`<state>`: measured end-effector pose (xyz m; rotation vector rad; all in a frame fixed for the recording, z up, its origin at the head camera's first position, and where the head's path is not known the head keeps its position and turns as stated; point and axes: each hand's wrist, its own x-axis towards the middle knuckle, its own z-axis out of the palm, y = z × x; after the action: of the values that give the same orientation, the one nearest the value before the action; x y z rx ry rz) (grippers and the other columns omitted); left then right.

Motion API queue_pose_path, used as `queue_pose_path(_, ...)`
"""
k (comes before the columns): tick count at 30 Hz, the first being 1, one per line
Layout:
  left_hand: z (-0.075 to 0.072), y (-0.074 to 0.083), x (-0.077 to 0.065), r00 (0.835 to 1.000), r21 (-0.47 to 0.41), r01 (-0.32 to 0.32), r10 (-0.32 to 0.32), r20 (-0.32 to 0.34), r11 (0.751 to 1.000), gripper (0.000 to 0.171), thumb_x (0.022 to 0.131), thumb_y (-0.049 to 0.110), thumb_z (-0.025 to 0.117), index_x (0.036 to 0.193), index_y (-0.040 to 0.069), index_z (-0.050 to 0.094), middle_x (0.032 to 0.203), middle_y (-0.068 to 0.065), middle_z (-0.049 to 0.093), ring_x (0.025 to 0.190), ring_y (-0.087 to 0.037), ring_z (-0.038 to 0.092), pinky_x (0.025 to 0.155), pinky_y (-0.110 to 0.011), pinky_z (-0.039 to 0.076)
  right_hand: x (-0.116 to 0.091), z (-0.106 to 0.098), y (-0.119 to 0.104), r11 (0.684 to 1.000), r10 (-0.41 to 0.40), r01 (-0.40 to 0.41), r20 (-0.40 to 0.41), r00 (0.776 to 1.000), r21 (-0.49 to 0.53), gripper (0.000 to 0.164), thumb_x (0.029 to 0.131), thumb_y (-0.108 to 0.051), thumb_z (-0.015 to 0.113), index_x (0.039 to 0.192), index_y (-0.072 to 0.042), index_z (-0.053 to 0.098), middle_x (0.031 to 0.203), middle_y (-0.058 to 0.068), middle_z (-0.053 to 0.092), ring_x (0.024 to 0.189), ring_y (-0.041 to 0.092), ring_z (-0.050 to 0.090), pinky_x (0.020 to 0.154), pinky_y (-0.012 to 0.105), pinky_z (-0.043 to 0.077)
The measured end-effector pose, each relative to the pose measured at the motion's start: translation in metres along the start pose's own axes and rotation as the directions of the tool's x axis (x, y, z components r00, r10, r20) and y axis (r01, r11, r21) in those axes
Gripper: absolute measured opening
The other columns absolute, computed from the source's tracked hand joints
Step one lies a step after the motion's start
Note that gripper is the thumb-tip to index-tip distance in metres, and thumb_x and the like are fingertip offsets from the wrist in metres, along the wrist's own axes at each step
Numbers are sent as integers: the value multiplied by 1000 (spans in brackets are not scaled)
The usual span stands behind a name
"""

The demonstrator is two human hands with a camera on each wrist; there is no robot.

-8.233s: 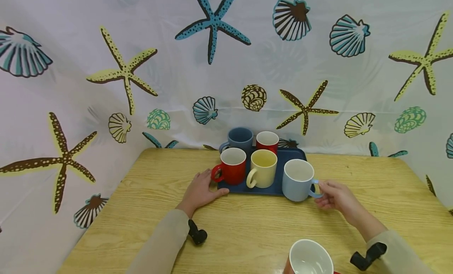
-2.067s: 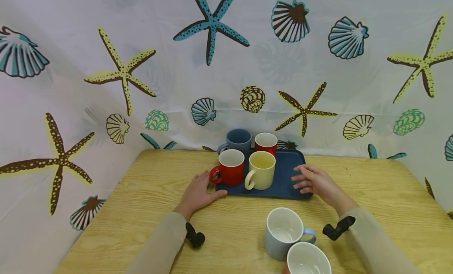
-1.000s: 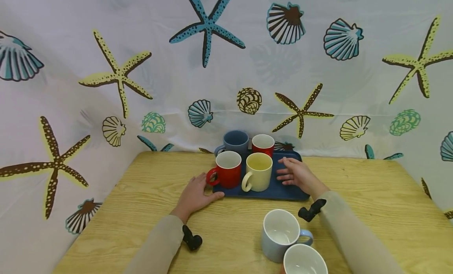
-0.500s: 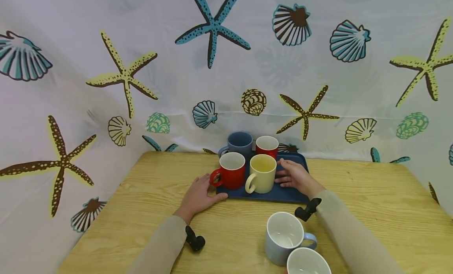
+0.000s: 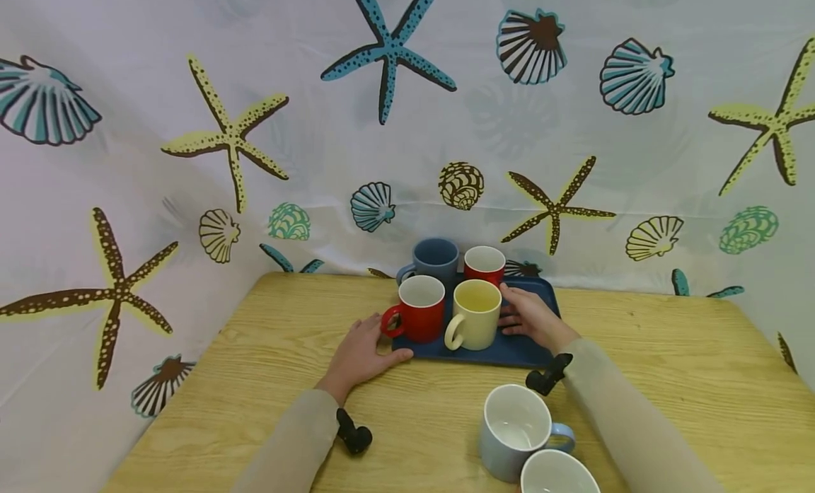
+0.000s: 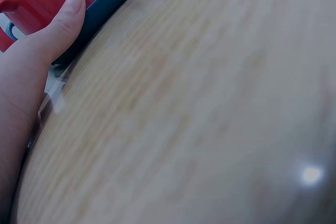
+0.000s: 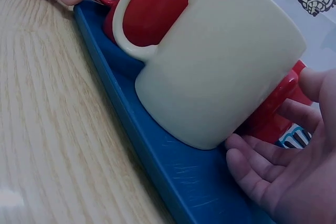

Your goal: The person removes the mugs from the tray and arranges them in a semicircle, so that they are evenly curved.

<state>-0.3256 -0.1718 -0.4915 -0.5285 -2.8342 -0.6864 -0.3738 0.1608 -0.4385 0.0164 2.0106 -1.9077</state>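
My left hand (image 5: 361, 355) rests at the near left corner of the blue tray (image 5: 516, 348), its thumb along the front edge. Right beside it stands a red mug (image 5: 423, 316) with its handle to the left. My right hand (image 5: 531, 320) reaches over the tray's right part, beside the cream mug (image 5: 477, 323). In the right wrist view its thumb and index finger are around the handle of the rear red mug (image 7: 270, 114), with a gap between them. The lower fingers curve near the cream mug's base; contact is unclear. A blue mug (image 5: 436, 256) stands back left.
A light blue mug (image 5: 509, 450) and another mug with a white inside (image 5: 560, 475) stand on the wooden table (image 5: 229, 401) in front of the tray. A patterned cloth (image 5: 305, 160) rises behind the tray.
The light blue mug went from the tray's right end to the table in front, and my right hand let go of it. That hand then moved left to the rear red mug. My left hand stayed.
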Motion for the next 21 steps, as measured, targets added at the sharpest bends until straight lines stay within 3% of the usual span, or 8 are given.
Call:
queue_pose_path(11,1,-1,2,1000,29,5,-5,10,1000,93,71,80,47,139,15,45,140,-7,45,133,-28,33,108,-52,19,8,5,-4,999,11,-13,-37,999,-42,61,95,-51,42,135,-6,42,101,9,59,86,22,59,80,39,49)
queue_pose_path(21,0,-1,1,1000,25,10,-10,11,1000,95,71,81,47,139,15,45,140,-8,44,133,-28,33,108,-51,19,12,13,-8,997,39,-43,-68,997,-58,53,94,-53,42,115,-6,55,84,3,59,82,21,55,77,37,47)
